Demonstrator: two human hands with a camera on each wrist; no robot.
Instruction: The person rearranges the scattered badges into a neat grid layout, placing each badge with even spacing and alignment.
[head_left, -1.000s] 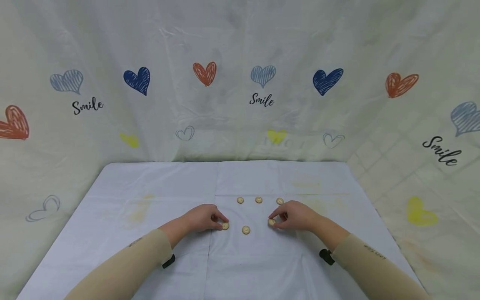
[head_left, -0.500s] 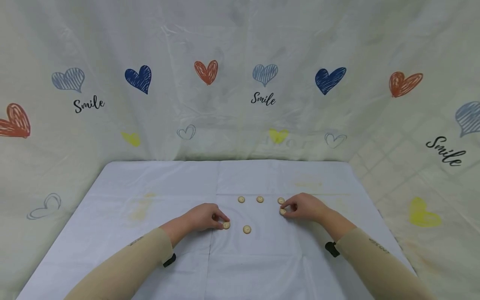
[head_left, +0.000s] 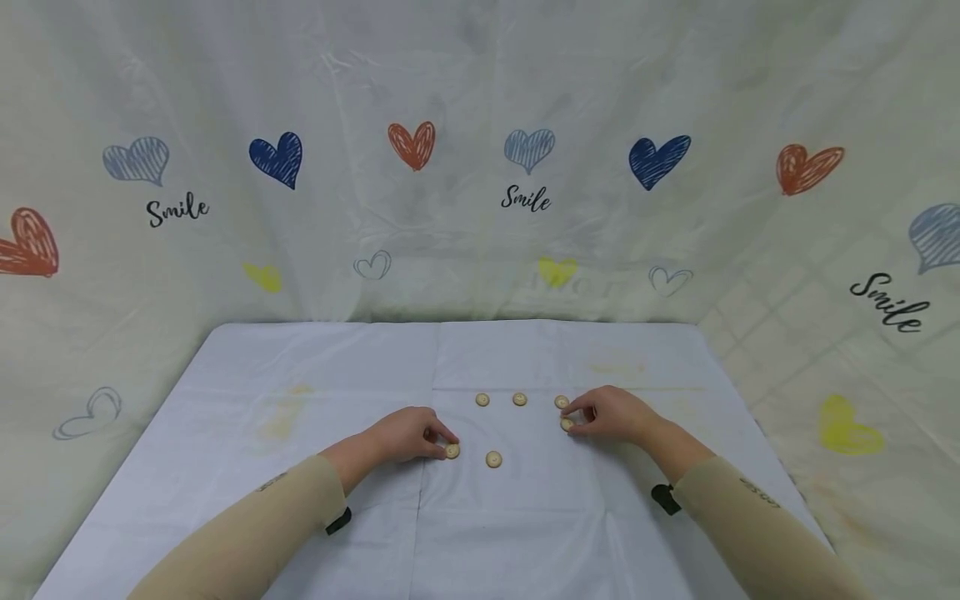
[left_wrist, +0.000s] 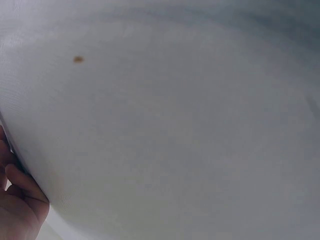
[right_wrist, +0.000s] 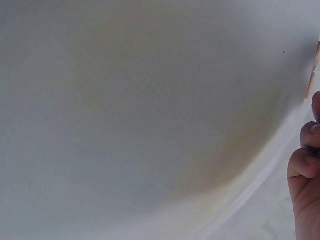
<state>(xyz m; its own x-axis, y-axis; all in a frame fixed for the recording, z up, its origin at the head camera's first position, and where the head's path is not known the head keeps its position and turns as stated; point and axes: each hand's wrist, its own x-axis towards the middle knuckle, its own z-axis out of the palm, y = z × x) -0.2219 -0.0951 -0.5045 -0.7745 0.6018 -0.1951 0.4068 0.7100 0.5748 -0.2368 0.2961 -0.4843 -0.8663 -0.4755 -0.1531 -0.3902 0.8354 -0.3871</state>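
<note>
**Across the white cloth (head_left: 495, 542), a pinch on either side**

Closest to the head camera, the left sleeve (head_left: 240, 529) and right sleeve (head_left: 757, 525) reach in from the lower corners, with a dark fitting (head_left: 339, 522) under the left cuff and a second fitting (head_left: 665, 498) under the right.

Just beyond, the loose disc (head_left: 493, 459), tan and button-like, lies flat with no hand on it. To its left, the left hand (head_left: 405, 433) pinches the left disc (head_left: 453, 451) between thumb and forefinger. Slightly farther off, the right hand (head_left: 615, 410) holds the right disc (head_left: 567, 424) in a similar pinch. Its forefinger comes very close to the back-right disc (head_left: 562, 402); whether they touch, I cannot tell. That disc ends a row with the back-middle disc (head_left: 520, 400) and back-left disc (head_left: 482, 400), all spaced apart.

Farthest away hangs a pale backdrop (head_left: 465, 217) printed with hearts (head_left: 276, 158).

The step in hand looks like positioning: the right hand seems to be settling its disc just in front of the back-right one, while the left steadies its own. The next move, I judge, calls for a light, level release on the right, fingers lifting without nudging the neighbour.
</note>
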